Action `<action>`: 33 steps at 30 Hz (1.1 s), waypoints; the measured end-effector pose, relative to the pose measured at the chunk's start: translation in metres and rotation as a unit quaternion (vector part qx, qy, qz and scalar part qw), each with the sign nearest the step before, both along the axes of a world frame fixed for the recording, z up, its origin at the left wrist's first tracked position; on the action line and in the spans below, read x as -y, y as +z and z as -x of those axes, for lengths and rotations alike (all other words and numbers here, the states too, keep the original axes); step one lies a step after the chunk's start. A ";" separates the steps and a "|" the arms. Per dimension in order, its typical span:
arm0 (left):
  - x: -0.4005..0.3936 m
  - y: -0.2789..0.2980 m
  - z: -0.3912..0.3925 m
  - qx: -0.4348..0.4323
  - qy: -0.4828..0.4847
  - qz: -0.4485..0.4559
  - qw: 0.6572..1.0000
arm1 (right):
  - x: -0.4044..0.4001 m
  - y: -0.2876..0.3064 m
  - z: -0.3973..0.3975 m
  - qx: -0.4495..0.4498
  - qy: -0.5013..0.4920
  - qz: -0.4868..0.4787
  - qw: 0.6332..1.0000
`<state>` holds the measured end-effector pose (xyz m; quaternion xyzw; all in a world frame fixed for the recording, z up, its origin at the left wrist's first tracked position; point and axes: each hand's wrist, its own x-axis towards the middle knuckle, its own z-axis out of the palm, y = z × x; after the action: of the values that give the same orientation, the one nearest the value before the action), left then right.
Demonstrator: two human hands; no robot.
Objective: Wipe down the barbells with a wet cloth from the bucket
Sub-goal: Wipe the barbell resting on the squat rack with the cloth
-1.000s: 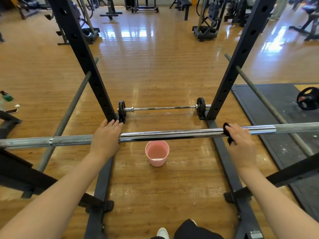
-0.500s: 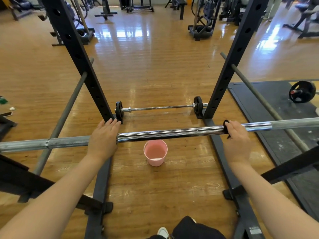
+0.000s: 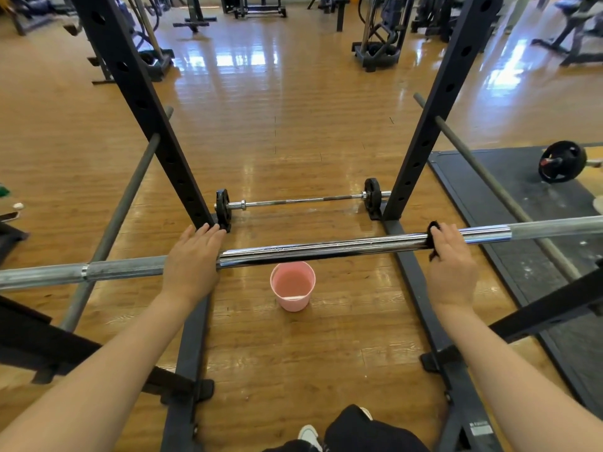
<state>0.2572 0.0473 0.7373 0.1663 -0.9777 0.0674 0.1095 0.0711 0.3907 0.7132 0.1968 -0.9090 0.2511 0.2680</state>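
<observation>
- Head view: left hand is lying flat, fingers straight, on the barbell.
- Right hand is gripping the black cloth around it.
- Pink bucket is standing below.

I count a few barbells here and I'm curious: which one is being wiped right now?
The long chrome barbell resting across the black rack, nearest the camera. Both hands are on it, the right hand holding a black cloth against it.

Both forearms bare, no sleeves. Black trousers at knee, white shoe toe showed.
</observation>
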 end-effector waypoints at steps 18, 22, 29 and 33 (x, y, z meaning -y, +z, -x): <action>0.000 0.032 0.011 0.213 0.041 -0.059 0.974 | 0.027 0.001 -0.023 -0.021 0.177 -0.046 0.983; -0.001 0.026 0.009 0.184 0.024 -0.013 0.982 | 0.003 0.001 -0.010 -0.003 0.111 -0.001 0.994; 0.000 0.023 0.007 0.171 0.028 -0.015 0.985 | 0.044 0.002 -0.026 -0.035 0.227 -0.055 0.972; 0.001 0.022 0.006 0.170 0.025 -0.016 0.985 | 0.012 0.000 -0.010 -0.032 0.172 -0.048 0.983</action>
<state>0.2512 0.0467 0.7589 0.1788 -0.9785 0.0813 -0.0625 0.0807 0.3789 0.7135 0.3704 -0.8639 0.2428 0.2399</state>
